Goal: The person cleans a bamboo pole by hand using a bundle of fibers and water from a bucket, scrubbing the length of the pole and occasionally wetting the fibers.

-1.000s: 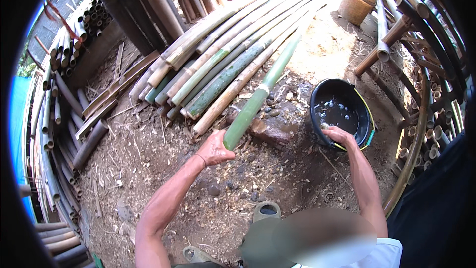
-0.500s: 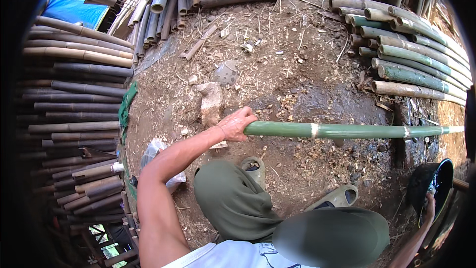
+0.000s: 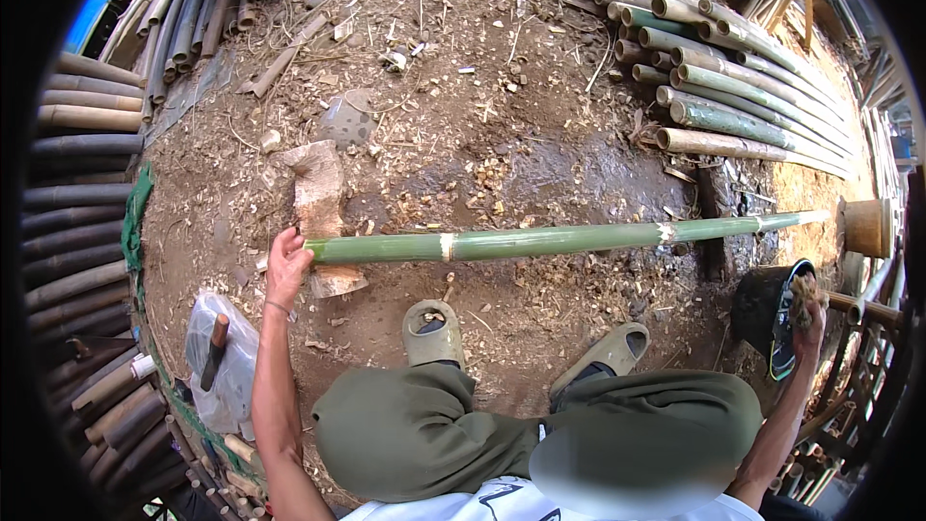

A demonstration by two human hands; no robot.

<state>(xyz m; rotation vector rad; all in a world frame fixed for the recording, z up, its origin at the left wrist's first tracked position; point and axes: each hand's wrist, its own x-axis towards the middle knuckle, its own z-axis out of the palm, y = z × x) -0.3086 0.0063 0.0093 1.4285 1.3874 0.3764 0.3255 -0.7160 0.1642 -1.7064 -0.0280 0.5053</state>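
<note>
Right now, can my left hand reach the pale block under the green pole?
Probably yes: your left hand, at the end of the green pole, is beside the pale block, which sticks out either side.

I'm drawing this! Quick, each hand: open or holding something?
Left hand: at end of green bamboo pole; grip unclear.
Right hand: holding a brown fibrous wad.

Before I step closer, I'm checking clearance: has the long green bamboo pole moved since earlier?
Yes, leftward: the bamboo pole, earlier right of the pale wooden block, now overlaps it.

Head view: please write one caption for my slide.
Left hand at the end of a green pole, right hand holding a brown clump by a black bucket.
</note>
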